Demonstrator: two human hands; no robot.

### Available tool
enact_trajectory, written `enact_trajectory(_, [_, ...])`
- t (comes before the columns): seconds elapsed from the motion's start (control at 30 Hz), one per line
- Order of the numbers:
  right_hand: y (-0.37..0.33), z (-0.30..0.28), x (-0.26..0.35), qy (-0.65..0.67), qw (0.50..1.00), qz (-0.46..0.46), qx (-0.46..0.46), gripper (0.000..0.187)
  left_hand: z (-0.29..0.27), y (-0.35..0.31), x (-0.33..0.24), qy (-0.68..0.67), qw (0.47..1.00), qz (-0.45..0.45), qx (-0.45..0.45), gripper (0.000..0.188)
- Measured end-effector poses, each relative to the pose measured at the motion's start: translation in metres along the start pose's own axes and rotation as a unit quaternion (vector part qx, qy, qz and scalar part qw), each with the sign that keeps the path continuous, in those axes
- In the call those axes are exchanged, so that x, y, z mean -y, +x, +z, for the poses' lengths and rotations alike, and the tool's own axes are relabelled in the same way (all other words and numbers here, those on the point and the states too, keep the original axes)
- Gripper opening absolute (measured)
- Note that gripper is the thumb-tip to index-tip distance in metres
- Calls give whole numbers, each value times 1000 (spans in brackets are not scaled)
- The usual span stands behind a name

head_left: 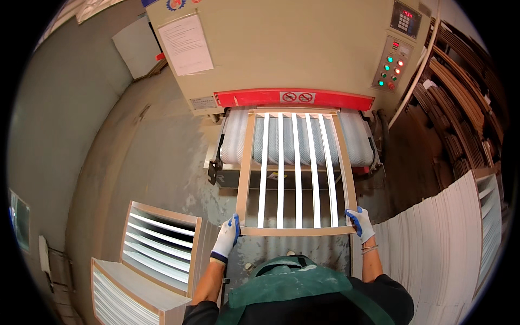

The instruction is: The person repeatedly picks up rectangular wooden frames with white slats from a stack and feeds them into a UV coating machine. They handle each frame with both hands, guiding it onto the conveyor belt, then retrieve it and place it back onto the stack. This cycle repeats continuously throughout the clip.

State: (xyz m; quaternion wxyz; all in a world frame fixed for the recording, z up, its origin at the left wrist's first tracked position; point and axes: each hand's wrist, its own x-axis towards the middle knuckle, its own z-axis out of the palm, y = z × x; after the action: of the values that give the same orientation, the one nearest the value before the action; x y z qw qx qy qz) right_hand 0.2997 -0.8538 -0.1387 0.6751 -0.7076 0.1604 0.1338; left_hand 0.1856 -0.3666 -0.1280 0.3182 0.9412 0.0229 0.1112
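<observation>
A slatted frame with a tan border and several white slats stretches in front of me. Its far end lies on the grey conveyor belt of a large beige machine, just under the red guard bar. My left hand, in a white glove with blue on the fingers, grips the near left corner. At the near right corner my right hand, gloved alike, is closed round the edge. The near end of the frame hangs over the floor, held up by both hands.
Stacked slatted frames stand at the lower left. A long row of white-edged panels runs along the right. The machine carries a control panel with lit buttons. Brown sheets are piled at the far right.
</observation>
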Motion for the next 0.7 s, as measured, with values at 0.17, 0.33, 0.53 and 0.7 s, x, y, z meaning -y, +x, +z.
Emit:
enact_trajectory(0.17, [20,2,4,101,995,-5,15,15,0,24,3,-90,994,-51,18,58])
enact_trajectory(0.33, [45,-15,-4,119,986,-89,71,21,5,57,6,-251,929,-253,96,69])
enact_trajectory(0.53, [67,-23,-14,190,973,-119,47,22,25,64,37,-160,972,-168,46,61])
enact_trajectory(0.7, [64,-12,1,41,979,-193,58,20,53,61,72,-141,990,-2,-24,46])
